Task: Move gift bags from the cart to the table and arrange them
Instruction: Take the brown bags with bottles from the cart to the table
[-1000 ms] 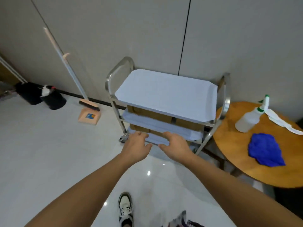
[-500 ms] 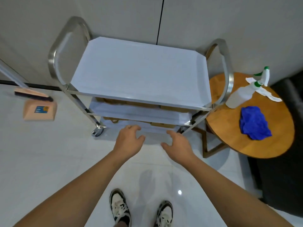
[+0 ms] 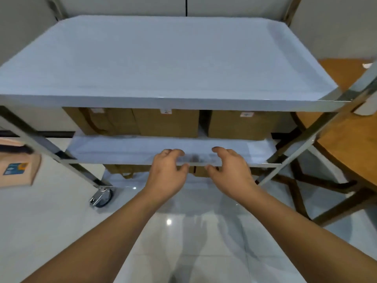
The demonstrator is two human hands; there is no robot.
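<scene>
A steel cart [image 3: 306,135] with three white-lined shelves fills the view. On its middle shelf [image 3: 122,148] stand brown paper gift bags: one at the left [image 3: 102,121], one in the middle [image 3: 167,123], one at the right [image 3: 242,125]. More brown bags [image 3: 122,170] show on the bottom shelf. My left hand [image 3: 167,170] and my right hand [image 3: 230,170] hover side by side at the front edge of the middle shelf, fingers loosely curved, holding nothing. The round wooden table [image 3: 346,135] is at the right.
The cart's top shelf [image 3: 163,58] is bare. A caster wheel [image 3: 102,198] sits at the cart's front left. A dustpan [image 3: 18,170] lies on the white tiled floor at the left. The table's dark crossed legs [image 3: 295,180] stand close to the cart.
The camera has dropped and closed in on the cart. Both hands have risen from near the bottom shelf to the front edge of the middle shelf.
</scene>
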